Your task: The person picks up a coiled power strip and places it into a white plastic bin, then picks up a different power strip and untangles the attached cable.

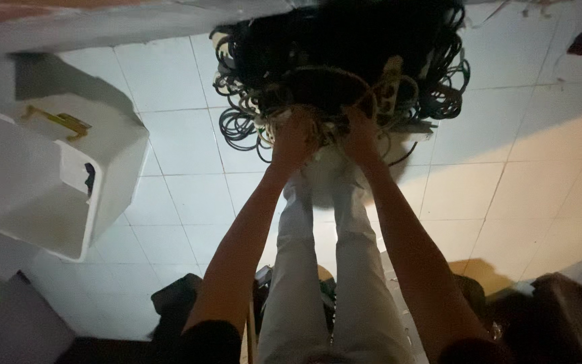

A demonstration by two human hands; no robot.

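A big tangled heap of dark cables (345, 61) lies on the white tiled floor in front of me, with a pale power strip (391, 87) sticking out of it. Both my arms reach forward into its near edge. My left hand (293, 138) is closed on a bundle of thin pale and dark cords at the heap's front. My right hand (360, 135) grips cords just beside it, close under the power strip. My legs in light trousers (325, 269) stretch out below the hands.
A white plastic bin (42, 182) with a yellow handle lies tipped on its side at the left. Dark objects (547, 310) crowd the lower right and lower left near my seat. Loops of cable (237, 125) spill onto the tiles left of my hands.
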